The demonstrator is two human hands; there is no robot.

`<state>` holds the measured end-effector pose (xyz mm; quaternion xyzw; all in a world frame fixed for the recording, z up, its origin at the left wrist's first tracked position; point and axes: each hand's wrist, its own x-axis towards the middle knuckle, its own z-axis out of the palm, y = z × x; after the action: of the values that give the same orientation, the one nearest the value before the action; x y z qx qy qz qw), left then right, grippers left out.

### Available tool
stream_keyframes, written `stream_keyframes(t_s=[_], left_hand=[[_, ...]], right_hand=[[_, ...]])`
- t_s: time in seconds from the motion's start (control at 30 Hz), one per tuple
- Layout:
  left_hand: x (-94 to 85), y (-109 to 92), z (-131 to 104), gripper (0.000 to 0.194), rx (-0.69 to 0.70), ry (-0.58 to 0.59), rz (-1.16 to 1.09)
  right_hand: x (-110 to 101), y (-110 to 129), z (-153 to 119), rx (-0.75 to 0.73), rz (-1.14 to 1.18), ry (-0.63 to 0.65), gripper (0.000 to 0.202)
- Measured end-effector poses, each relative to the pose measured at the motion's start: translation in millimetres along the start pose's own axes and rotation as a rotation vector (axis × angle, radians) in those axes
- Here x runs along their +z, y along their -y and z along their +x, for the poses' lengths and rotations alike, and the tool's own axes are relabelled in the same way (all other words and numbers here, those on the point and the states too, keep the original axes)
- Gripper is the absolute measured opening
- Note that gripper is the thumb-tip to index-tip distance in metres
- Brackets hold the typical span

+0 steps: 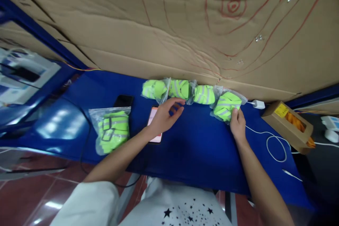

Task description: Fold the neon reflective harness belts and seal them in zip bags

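My right hand (237, 123) grips the near edge of a clear zip bag with a folded neon-yellow reflective vest (227, 105), thumb on top. The other fingers are partly hidden. My left hand (168, 114) hovers with curved, parted fingers and holds nothing. It is above a lit phone (155, 137) and close to the row of bagged vests along the cardboard wall: a left one (153, 89), a second (178, 89) and a third (204, 94). Apart from them, a larger bagged vest (113, 130) lies left of my left forearm.
A dark phone (124, 101) lies behind the larger bag on the blue table (196, 155). To the right are a white charger (258, 104), a looped white cable (277, 137) and a cardboard box (296, 137) with orange contents. A cardboard wall (119, 35) borders the back.
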<state>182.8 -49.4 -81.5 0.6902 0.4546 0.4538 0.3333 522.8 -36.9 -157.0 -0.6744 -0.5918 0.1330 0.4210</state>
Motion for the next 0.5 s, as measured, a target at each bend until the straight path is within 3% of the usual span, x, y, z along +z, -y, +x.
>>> stream_keyframes(t_s=[0.17,0.23,0.37,0.5], left_hand=[[-48.3,-10.2,-8.0,0.035,0.142,-0.162,0.535],[-68.9,-7.5,-25.1,0.044,0.038,-0.276,0.773],[-101.8,10.2,-74.9,0.064,-0.305,-0.443,1.041],[-117.7,32.8,-115.1,0.087,-0.494,-0.349,1.037]], right_hand=[[1.6,-2.1,0.2,-0.039,0.004,0.007,0.059],[2.0,-2.9,0.2,-0.048,0.004,0.006,0.060],[4.5,-5.7,0.9,-0.072,0.007,0.000,0.061],[8.2,-8.2,2.8,-0.107,0.011,-0.014,0.065]])
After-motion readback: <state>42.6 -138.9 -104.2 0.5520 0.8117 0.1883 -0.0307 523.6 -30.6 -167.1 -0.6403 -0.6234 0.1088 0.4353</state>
